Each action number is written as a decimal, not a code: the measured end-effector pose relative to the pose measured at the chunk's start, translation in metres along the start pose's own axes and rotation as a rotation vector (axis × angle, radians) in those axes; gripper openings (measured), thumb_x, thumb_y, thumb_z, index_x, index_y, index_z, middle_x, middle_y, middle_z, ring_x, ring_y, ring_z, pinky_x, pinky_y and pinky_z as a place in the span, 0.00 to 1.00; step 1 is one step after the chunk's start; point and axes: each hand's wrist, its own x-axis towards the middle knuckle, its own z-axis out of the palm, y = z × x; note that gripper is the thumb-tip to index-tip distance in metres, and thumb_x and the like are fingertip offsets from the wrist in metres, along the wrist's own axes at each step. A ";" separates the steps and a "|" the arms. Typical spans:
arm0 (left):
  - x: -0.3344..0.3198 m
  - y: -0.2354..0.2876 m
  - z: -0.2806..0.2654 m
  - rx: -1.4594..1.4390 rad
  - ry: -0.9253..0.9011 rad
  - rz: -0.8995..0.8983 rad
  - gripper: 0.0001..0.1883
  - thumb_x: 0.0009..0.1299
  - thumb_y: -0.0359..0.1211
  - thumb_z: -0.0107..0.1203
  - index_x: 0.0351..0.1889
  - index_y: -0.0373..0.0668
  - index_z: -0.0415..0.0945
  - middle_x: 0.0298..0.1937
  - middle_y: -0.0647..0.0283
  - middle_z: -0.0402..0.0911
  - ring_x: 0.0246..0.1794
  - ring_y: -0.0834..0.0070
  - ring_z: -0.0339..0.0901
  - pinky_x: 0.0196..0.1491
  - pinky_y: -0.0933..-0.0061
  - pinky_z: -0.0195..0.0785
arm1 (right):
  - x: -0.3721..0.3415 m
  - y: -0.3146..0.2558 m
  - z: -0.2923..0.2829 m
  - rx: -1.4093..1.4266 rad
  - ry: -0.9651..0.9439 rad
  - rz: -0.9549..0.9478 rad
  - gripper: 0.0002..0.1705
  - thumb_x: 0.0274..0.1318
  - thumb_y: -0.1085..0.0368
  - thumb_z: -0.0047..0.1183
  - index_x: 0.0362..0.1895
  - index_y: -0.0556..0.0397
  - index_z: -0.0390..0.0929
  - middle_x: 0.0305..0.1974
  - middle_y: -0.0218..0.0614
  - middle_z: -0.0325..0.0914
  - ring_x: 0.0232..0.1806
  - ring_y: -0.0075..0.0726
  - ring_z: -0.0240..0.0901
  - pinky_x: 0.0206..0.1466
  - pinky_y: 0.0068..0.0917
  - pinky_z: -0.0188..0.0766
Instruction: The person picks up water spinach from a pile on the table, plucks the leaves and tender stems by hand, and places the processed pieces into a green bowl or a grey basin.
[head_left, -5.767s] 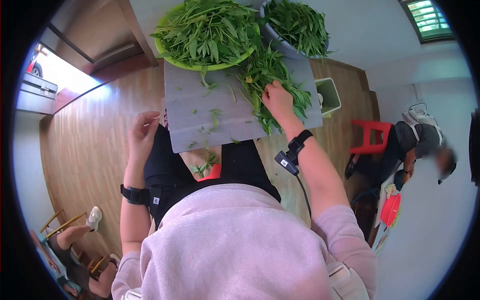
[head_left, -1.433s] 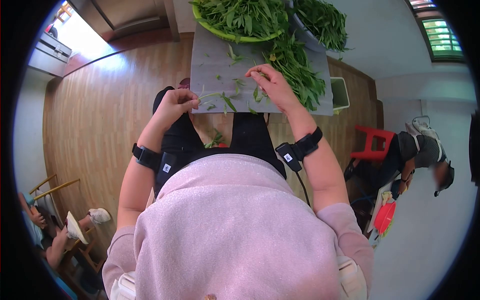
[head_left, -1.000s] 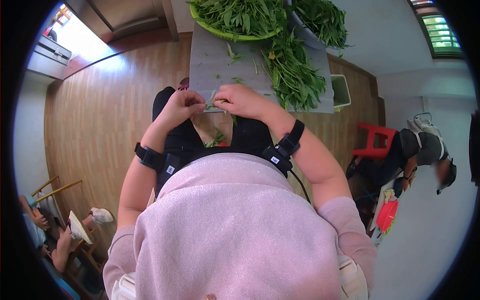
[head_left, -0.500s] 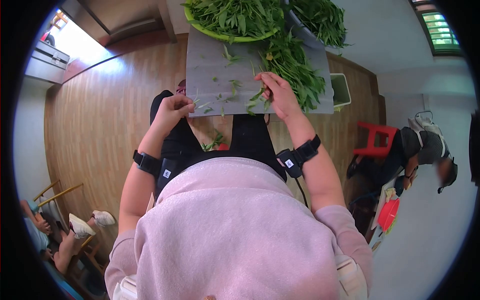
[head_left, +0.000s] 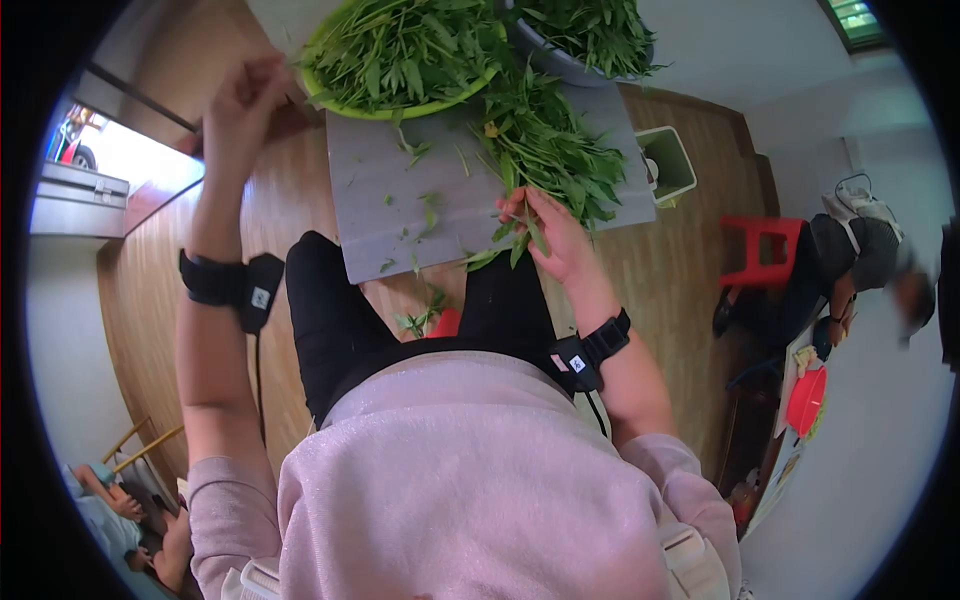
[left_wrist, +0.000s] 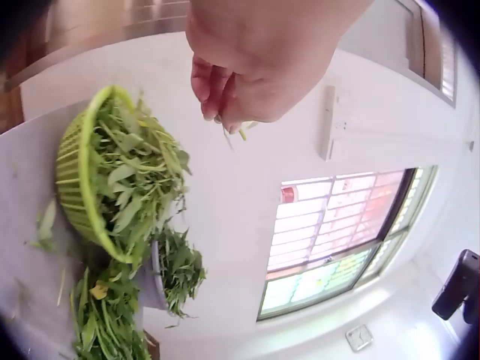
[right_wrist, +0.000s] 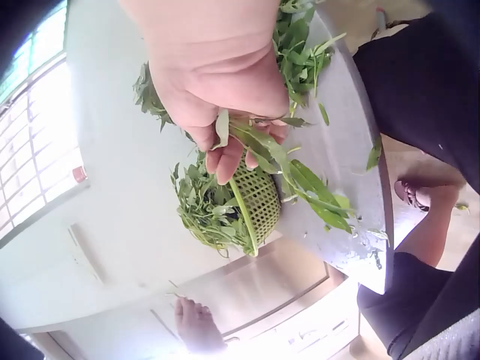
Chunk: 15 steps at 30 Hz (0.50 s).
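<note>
My left hand (head_left: 241, 108) is raised left of the green basket (head_left: 403, 112); in the left wrist view this hand (left_wrist: 251, 71) pinches thin stem pieces (left_wrist: 242, 134). Over the table's near right part, my right hand (head_left: 556, 238) holds a leafy stem (head_left: 518, 240) in curled fingers. The right wrist view shows its leaves (right_wrist: 315, 196) hanging from the hand (right_wrist: 217, 90). Leafy greens heap up in the green basket and in a grey basin (head_left: 565, 66). A loose pile of greens (head_left: 560, 150) lies on the table just beyond my right hand.
Scraps of leaf lie about the grey table (head_left: 370, 210). A pale bin (head_left: 668, 162) stands at its right. Further right are a red stool (head_left: 760, 250) and a person bending (head_left: 865, 245). A red object (head_left: 445, 323) with greens is between my legs.
My left hand has moved up and left, from the table's near edge to beside the green basket. My right hand still holds greens, now slightly lower in the head view, which has shifted.
</note>
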 end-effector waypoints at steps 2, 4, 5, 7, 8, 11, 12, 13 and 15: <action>0.044 0.007 0.008 0.079 0.008 0.135 0.10 0.65 0.28 0.57 0.44 0.37 0.75 0.32 0.67 0.77 0.30 0.84 0.73 0.34 0.80 0.68 | -0.003 -0.003 -0.004 0.005 0.004 0.016 0.14 0.66 0.59 0.40 0.34 0.53 0.74 0.33 0.31 0.75 0.40 0.30 0.72 0.49 0.29 0.66; 0.081 0.019 0.022 0.310 -0.017 0.169 0.11 0.65 0.31 0.57 0.45 0.40 0.74 0.34 0.68 0.75 0.34 0.84 0.72 0.38 0.83 0.67 | -0.004 -0.002 -0.011 0.101 -0.060 -0.026 0.14 0.67 0.60 0.38 0.33 0.53 0.72 0.29 0.30 0.72 0.37 0.33 0.73 0.49 0.32 0.68; 0.098 0.014 0.029 0.312 -0.019 0.186 0.11 0.65 0.31 0.57 0.45 0.40 0.74 0.34 0.68 0.75 0.34 0.84 0.72 0.38 0.83 0.67 | -0.004 -0.004 -0.014 0.106 -0.065 -0.041 0.14 0.67 0.60 0.38 0.33 0.53 0.72 0.29 0.30 0.72 0.37 0.33 0.73 0.49 0.32 0.68; 0.122 -0.008 0.048 0.458 -0.064 0.113 0.13 0.64 0.34 0.58 0.45 0.42 0.74 0.33 0.69 0.75 0.35 0.84 0.73 0.38 0.82 0.68 | -0.008 -0.004 -0.020 0.215 0.013 0.036 0.13 0.67 0.60 0.37 0.34 0.53 0.70 0.26 0.30 0.68 0.34 0.36 0.73 0.47 0.34 0.70; 0.129 -0.027 0.055 0.514 -0.097 0.130 0.13 0.62 0.35 0.59 0.43 0.42 0.73 0.33 0.62 0.77 0.31 0.73 0.75 0.36 0.73 0.69 | -0.011 -0.004 -0.023 0.226 0.034 0.044 0.13 0.67 0.59 0.37 0.36 0.53 0.69 0.25 0.29 0.67 0.32 0.36 0.72 0.45 0.35 0.71; 0.120 -0.062 0.079 0.604 -0.079 0.217 0.13 0.61 0.34 0.59 0.42 0.43 0.73 0.39 0.60 0.77 0.37 0.68 0.76 0.40 0.67 0.69 | -0.015 -0.004 -0.035 0.242 0.087 0.065 0.13 0.67 0.59 0.38 0.35 0.53 0.69 0.24 0.29 0.66 0.30 0.34 0.71 0.43 0.34 0.71; 0.110 -0.051 0.089 0.567 -0.021 0.255 0.12 0.61 0.33 0.58 0.42 0.43 0.74 0.42 0.58 0.76 0.42 0.63 0.74 0.43 0.64 0.67 | -0.018 -0.005 -0.035 0.270 0.105 0.071 0.12 0.67 0.59 0.39 0.35 0.52 0.69 0.23 0.27 0.64 0.28 0.31 0.68 0.40 0.32 0.71; 0.100 -0.040 0.100 0.562 -0.032 0.257 0.12 0.61 0.33 0.58 0.42 0.43 0.74 0.42 0.58 0.76 0.42 0.63 0.74 0.43 0.64 0.67 | -0.017 -0.005 -0.038 0.276 0.115 0.067 0.12 0.67 0.59 0.39 0.35 0.52 0.69 0.23 0.27 0.64 0.28 0.31 0.68 0.40 0.32 0.71; 0.074 -0.020 0.118 0.589 -0.017 0.494 0.10 0.61 0.30 0.56 0.41 0.42 0.73 0.40 0.56 0.75 0.43 0.60 0.73 0.46 0.65 0.67 | -0.021 0.001 -0.045 0.217 0.136 0.047 0.12 0.67 0.59 0.39 0.35 0.52 0.69 0.23 0.25 0.63 0.23 0.24 0.62 0.33 0.26 0.67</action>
